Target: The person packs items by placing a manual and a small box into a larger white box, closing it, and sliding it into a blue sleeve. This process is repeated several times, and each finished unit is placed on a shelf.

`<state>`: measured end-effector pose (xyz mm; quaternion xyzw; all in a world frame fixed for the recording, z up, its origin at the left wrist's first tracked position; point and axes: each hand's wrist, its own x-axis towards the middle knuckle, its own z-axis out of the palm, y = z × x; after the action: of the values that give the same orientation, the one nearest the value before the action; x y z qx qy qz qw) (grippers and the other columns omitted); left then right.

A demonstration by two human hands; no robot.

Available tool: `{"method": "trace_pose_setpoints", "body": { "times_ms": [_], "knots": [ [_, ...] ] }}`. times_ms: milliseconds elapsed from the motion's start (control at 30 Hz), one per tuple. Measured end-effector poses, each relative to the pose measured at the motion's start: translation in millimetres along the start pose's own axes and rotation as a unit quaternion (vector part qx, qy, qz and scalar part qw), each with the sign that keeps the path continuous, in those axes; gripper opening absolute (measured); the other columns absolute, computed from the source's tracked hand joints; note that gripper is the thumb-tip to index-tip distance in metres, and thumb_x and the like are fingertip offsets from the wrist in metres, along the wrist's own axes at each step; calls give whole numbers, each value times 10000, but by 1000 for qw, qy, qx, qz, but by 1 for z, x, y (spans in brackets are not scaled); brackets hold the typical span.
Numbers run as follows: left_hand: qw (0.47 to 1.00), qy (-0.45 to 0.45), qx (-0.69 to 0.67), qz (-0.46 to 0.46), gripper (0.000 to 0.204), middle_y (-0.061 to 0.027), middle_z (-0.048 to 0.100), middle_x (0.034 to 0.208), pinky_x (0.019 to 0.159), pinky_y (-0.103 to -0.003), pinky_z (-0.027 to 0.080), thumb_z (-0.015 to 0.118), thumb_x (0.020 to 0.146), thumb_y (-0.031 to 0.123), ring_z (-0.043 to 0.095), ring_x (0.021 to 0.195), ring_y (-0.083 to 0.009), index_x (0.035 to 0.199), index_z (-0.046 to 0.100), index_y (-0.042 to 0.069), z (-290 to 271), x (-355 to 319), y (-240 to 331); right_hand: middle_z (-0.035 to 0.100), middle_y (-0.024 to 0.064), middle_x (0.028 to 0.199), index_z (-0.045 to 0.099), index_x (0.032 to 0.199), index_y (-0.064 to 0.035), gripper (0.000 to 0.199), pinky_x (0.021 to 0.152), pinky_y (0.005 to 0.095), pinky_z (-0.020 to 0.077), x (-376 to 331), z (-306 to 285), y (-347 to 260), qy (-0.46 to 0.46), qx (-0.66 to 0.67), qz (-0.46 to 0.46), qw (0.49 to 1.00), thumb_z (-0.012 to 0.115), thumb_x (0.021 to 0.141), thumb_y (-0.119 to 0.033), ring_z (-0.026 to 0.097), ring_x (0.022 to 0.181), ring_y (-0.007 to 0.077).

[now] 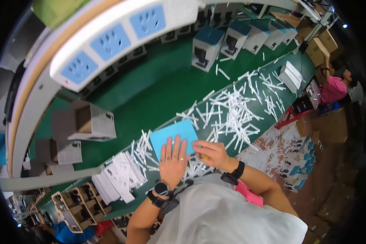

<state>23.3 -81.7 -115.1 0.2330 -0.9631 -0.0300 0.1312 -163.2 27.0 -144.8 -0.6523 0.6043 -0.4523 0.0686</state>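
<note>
A bright blue rectangular panel (166, 133), perhaps the top of a box, lies before me at the near edge of the green table. My left hand (173, 160) rests on it with the fingers stretched out flat, holding nothing. At the panel's right edge, my right hand (212, 153) is closed, its fingertips touching the panel's side. A bit of yellow shows under those fingers, too hidden to name. White paper strips (238, 112) are strewn around the panel and heaped to its right.
Flat white printed cartons (117, 179) are piled at left, near open boxes (94, 124). Blue-topped boxes (207, 49) stand in a row at the back. A power strip (110, 42) crosses the upper left. More boxes (299, 162) and strips lie at right, where another person (333, 89) works.
</note>
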Motion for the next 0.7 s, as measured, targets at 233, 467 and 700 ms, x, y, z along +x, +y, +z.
{"method": "trace_pose_setpoints", "body": {
  "times_ms": [233,467,700],
  "knots": [
    [994,14,-86,68,553,-120,506,1460,1074,-511,400,772,830,293,442,1348,-394,1323,606,102,-13,10,-23,275,236,1593,503,1458,-192,962,853,379,571,53,-22,24,-149,94,106,979,909,628,-461,626,1141,354],
    [990,-114,-73,26,1185,-382,269,1498,1130,-649,234,763,688,662,273,1382,-578,1467,302,-104,-33,35,-61,238,275,1580,594,1365,-205,853,1076,421,446,32,22,36,-65,209,78,973,942,607,-385,444,1375,428],
    [974,-141,-58,168,993,-377,248,1526,1153,-631,233,751,783,526,271,1392,-584,1457,337,-74,-40,39,-82,311,248,1549,630,1334,-198,816,1071,418,458,37,7,44,-36,222,69,972,942,600,-373,513,1319,397]
  ]
}}
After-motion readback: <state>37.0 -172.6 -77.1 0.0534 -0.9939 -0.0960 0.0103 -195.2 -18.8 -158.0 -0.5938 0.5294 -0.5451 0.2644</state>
